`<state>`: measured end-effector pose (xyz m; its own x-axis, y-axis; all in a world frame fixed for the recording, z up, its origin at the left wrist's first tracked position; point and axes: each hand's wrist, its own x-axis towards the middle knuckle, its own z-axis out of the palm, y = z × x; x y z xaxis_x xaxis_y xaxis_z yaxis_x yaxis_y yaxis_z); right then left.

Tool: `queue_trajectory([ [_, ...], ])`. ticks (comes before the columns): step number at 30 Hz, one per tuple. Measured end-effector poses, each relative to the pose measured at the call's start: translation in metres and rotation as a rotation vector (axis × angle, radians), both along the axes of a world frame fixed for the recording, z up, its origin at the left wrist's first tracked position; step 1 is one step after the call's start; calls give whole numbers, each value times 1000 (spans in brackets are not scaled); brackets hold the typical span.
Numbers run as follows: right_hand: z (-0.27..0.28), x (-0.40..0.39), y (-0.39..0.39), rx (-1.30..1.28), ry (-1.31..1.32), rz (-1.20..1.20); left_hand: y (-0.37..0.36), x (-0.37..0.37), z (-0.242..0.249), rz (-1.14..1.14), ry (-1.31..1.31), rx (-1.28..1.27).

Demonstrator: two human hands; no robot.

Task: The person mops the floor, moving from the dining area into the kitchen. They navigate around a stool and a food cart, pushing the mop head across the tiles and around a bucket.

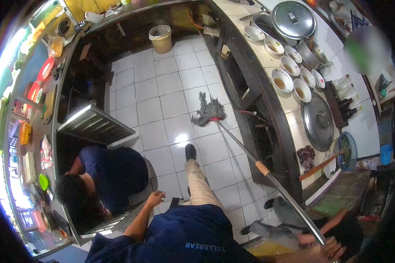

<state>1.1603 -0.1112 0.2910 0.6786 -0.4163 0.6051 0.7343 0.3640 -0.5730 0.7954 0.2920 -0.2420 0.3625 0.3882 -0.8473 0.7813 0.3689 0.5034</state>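
My right hand (332, 250), at the lower right, is closed around the upper end of a mop's metal handle (287, 199). From there the handle slants forward and left, past an orange-brown sleeve, to a red clamp. The grey string mop head (211, 109) lies spread on the white tiled floor (164, 105). My left hand (156, 198) hangs by my left side with loosely bent fingers and holds nothing. One of my feet, in a dark shoe (190, 152), is stepped forward on the tiles behind the mop head.
A person in a dark shirt (114, 175) crouches at left by an open slatted cabinet door (96, 125). Another person's legs (276, 230) are at lower right. A lined bin (161, 41) stands ahead. The right counter bears several bowls (281, 80), pots and lids (317, 120).
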Motion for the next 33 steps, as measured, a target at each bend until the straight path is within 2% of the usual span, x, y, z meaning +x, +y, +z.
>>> queue_trajectory([
  [2, -31, 26, 36, 128, -73, -75, 28, 28, 15, -24, -69, 30],
  [3, -58, 44, 43, -129, -216, 136, 45, 41, 21, -36, -90, 45],
  [4, -87, 56, 74, -150, -149, 112, 63, 59, 30, -48, -113, 59],
  [6, -146, 79, 136, -195, -15, 71, 104, 101, 62, -165, -113, 267],
  [7, -164, 92, 190, -88, 71, 161, 128, 125, 84, -231, -112, 373],
  [8, -203, 112, 230, -129, 108, 143, 150, 154, 111, -238, -72, 403],
  [11, -311, 183, 354, -307, 267, 149, 222, 237, 122, -325, -204, 616],
  [12, -325, 205, 388, -382, 345, 236, 235, 277, 152, -341, -212, 648],
  [14, -353, 246, 454, -421, 434, 335, 268, 351, 173, -495, -277, 706],
  [15, -359, 264, 481, -344, 403, 367, 278, 387, 187, -558, -296, 700],
  [17, -371, 292, 504, -361, 463, 403, 294, 455, 203, -671, -325, 670],
  [20, -351, 293, 490, -397, 498, 404, 297, 540, 202, -787, -433, 750],
  [22, -289, 268, 450, -508, 593, 279, 283, 579, 188, -865, -595, 878],
  [23, -296, 257, 413, -448, 616, 255, 273, 599, 182, -912, -713, 964],
  [25, -297, 226, 334, -351, 667, 189, 240, 630, 190, -1017, -717, 971],
  [27, -264, 173, 244, -286, 714, 100, 207, 651, 198, -1146, -822, 1037],
  [29, -207, 114, 175, -285, 610, -32, 180, 667, 187, -1455, -895, 738],
  [31, -125, 78, 168, -389, 250, -427, 143, 663, 168, -1593, -1061, 583],
  [32, -84, 60, 165, -433, 97, -649, 129, 651, 156, -1560, -1205, 482],
  [33, -45, 61, 197, -358, 34, -575, 118, 639, 145, -1520, -1338, 375],
])
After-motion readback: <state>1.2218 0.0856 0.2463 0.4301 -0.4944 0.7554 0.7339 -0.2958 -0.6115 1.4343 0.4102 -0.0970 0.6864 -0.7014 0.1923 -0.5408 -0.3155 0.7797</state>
